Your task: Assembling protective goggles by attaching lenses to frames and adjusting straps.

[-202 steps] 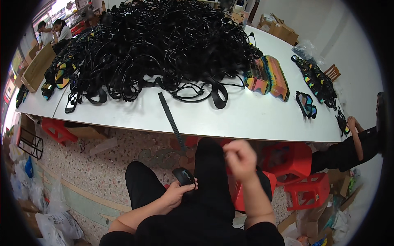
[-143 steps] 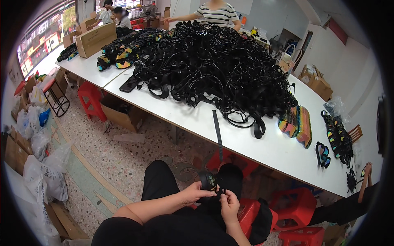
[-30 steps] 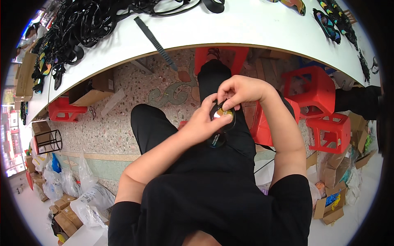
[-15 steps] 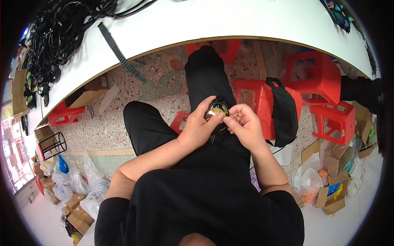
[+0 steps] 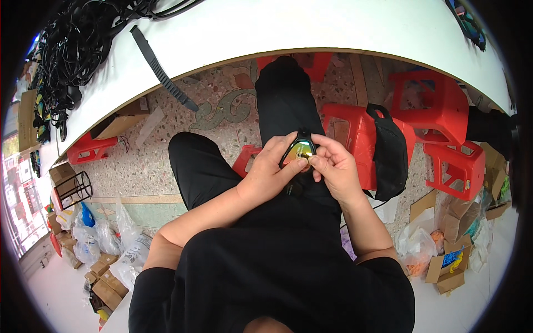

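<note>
Grip: left hand (image 5: 272, 172) and right hand (image 5: 333, 166) both pinch a small black-framed goggle lens with a mirrored yellow-green face (image 5: 298, 151).
Place: over the person's lap, below the white table's (image 5: 311, 28) near edge.
Nearby: a black ribbed rubber strap (image 5: 161, 69) overhangs that edge.

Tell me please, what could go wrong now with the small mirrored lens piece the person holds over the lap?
The mirrored lens piece is pinched only between the fingertips of the left hand and right hand, so it might slip onto the speckled floor. Both thumbs press its shiny face, which may smudge or scratch it.
</note>
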{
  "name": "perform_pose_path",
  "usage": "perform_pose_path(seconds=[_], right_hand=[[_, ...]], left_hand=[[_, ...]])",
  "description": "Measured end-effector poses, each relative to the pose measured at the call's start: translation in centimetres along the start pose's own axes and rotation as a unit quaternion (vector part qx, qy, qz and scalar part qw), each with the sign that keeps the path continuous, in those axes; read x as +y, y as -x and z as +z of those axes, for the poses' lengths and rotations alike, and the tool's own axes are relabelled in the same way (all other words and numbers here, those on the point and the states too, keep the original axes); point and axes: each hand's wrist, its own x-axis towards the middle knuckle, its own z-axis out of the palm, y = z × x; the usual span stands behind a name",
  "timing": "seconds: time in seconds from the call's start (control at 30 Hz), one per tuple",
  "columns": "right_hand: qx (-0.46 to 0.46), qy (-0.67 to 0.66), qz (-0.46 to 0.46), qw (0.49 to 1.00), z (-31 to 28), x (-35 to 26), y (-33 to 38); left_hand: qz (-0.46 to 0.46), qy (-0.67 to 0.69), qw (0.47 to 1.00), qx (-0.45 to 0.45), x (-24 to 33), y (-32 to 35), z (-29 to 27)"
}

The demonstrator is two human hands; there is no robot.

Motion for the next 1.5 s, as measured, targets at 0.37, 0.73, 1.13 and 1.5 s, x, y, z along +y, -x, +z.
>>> perform_pose_path(seconds=[0.37, 0.73, 1.13, 1.5], right_hand=[[0.044, 0.036, 0.0, 0.998, 0.6, 0.8, -0.5], [0.018, 0.053, -0.002, 0.998, 1.3, 0.9, -1.0], [-0.036, 0.063, 0.01, 0.997, 1.2, 0.0, -0.8], [-0.029, 0.051, 0.122, 0.991, -0.1, -3.2, -1.8]], left_hand=[[0.02, -0.129, 0.986, 0.105, 1.7, 0.2, -1.8], [0.052, -0.182, 0.969, 0.158, 2.1, 0.9, -1.1], [-0.113, 0.073, 0.975, 0.176, 2.1, 1.8, -1.4], [-0.264, 0.252, 0.931, 0.024, 2.7, -0.3, -3.0]])
